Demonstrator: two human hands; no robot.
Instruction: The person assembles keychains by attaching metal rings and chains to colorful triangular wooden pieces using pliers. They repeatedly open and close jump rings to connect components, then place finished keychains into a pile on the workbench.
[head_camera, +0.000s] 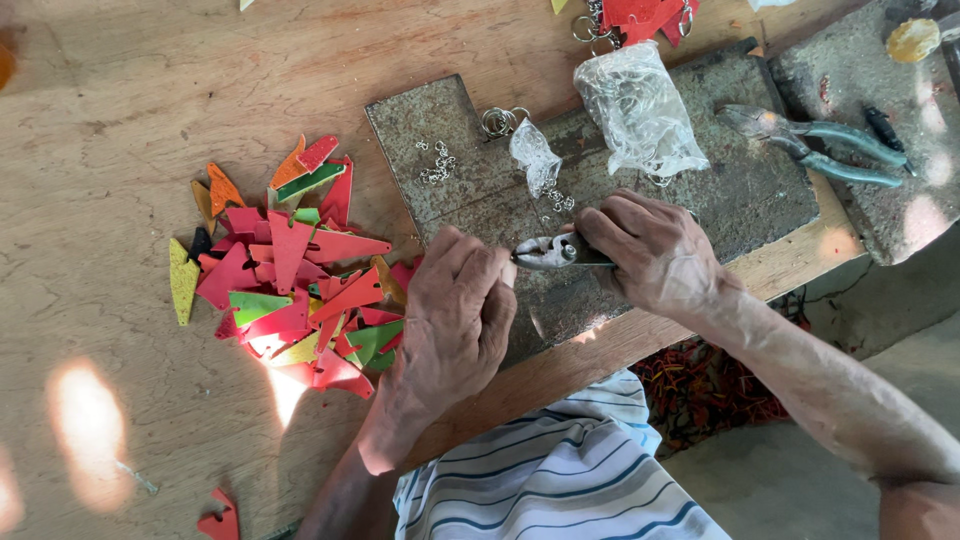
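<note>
Dozens of flat red, pink, green, yellow and orange triangular cut-out pieces lie heaped on the left of a worn wooden table. Just right of the heap, the left hand is curled with fingers pressed together, its fingertips meeting the nose of a pair of small metal pliers; whatever tiny part it pinches there is too small to make out. The right hand is wrapped tightly round the pliers' handles. Both hands work over a grey, rusted metal slab lying on the table. On the slab, beyond the hands, sit a scatter of small silver chain links, a few metal split rings, a small crumpled clear plastic bag and a larger clear plastic bag of metal bits. Further right, a second pair of pliers with blue-green handles rests untouched across the slab's edge. A blue-and-white striped garment shows at the bottom, below the table edge.
</note>
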